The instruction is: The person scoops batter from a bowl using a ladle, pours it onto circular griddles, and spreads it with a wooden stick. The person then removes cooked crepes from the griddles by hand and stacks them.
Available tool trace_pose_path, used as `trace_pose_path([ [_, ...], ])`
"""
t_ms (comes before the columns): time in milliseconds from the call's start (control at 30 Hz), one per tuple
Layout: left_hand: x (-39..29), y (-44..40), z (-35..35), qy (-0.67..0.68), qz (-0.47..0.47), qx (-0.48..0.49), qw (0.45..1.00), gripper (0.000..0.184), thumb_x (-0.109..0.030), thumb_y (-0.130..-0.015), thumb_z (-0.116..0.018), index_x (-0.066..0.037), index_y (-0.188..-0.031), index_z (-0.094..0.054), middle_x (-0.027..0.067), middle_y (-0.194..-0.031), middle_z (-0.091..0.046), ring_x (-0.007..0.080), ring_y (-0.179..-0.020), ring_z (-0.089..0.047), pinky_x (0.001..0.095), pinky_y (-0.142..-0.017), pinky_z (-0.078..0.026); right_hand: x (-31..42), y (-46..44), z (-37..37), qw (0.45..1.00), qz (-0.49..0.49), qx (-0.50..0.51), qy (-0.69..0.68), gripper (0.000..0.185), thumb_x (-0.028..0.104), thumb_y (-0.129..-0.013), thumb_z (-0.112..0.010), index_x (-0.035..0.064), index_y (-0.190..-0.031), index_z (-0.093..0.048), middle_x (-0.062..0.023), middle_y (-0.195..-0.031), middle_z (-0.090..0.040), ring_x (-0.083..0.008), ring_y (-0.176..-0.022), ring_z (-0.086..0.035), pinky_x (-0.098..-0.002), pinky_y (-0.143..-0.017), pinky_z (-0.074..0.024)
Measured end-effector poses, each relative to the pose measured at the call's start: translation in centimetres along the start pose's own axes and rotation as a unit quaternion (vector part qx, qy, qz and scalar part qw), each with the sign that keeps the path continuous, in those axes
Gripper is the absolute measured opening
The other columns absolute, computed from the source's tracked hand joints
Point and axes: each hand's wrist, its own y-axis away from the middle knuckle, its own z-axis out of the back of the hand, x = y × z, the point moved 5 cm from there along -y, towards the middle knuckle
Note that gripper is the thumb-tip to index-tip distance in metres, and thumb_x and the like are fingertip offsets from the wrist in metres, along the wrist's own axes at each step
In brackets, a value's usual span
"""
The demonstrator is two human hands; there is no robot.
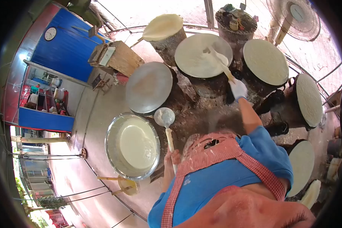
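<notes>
We count two hands, each closed around one tool. Nearest, the bare left hand has its fingers wrapped around the handle of one ladle, whose bowl sits above, between one metal basin and our torso. The basin holds smooth, off-white batter. Farther forward, the right hand, in a white glove, grips the handle of one paddle; its coated blade lies over the central round plate. That plate bears a creamy, pale layer, with a thicker white streak beside the blade. We count six round plates: five carry pale layers, and one, the grey plate just beyond the basin, shows a bare, lightly browned surface. Farthest, we note one fan and one wall clock.
</notes>
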Motion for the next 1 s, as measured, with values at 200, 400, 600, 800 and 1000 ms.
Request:
trace_pose_path([
  [200,1.7,-1.5,1.3,0.067,0.049,-0.208,0.975,0.034,-0.015,-0.089,-0.042,-0.019,-0.123,-0.04,-0.0028,-0.057,-0.031,0.004,-0.043,-0.034,0.0185,-0.04,-0.034,-3.5,3.7,-1.6,0.988,0.038,0.089,0.119,0.031,0.042,-0.079,-0.052,0.0174,-0.093,-0.063,-0.018,-0.082,-0.061,-0.0338,-0.077,-0.059,-0.0446,-0.069,-0.0452],
  [400,2.1,-3.5,0.2,0.051,0.159,-0.078,0.983,0.017,-0.022,-0.09,-0.043,-0.008,-0.088,-0.051,-0.0031,-0.056,-0.037,0.0037,-0.042,-0.034,0.0214,-0.038,-0.032,-2.7,-3.5,1.7,0.994,0.035,-0.043,0.093,0.026,0.035,-0.08,-0.051,0.0129,-0.088,-0.062,-0.0164,-0.076,-0.061,-0.0349,-0.072,-0.058,-0.0437,-0.06,-0.0454],
  [600,1.8,-4.1,0.1,-0.203,0.111,-0.279,0.932,0.026,-0.029,-0.087,-0.05,-0.006,-0.075,-0.044,-0.005,-0.046,-0.03,0.0031,-0.033,-0.027,0.0163,-0.03,-0.022,-7.6,2.2,1.9,0.985,0.022,0.073,0.155,0.028,0.038,-0.08,-0.052,0.0191,-0.096,-0.064,-0.0152,-0.073,-0.061,-0.0313,-0.07,-0.06,-0.0417,-0.063,-0.0469],
  [800,3.9,-7.5,-1.3,-0.023,0.165,-0.329,0.93,0.026,-0.027,-0.087,-0.049,-0.005,-0.074,-0.044,-0.0042,-0.045,-0.031,0.004,-0.034,-0.028,0.017,-0.031,-0.024,-4.5,-7.0,0.5,0.996,0.019,-0.024,0.085,0.028,0.035,-0.081,-0.049,0.0104,-0.088,-0.06,-0.0172,-0.081,-0.06,-0.0345,-0.075,-0.058,-0.0437,-0.064,-0.0458],
  [1000,4.6,-9.1,-0.4,0.064,0.206,-0.111,0.97,0.013,-0.015,-0.09,-0.042,-0.005,-0.082,-0.045,-0.0036,-0.053,-0.034,0.0046,-0.038,-0.03,0.0179,-0.031,-0.026,-11.3,-4.2,2.7,0.996,-0.002,0.0,0.088,0.028,0.036,-0.079,-0.055,0.0176,-0.099,-0.062,-0.0173,-0.081,-0.061,-0.0316,-0.076,-0.06,-0.0421,-0.065,-0.0465],
])
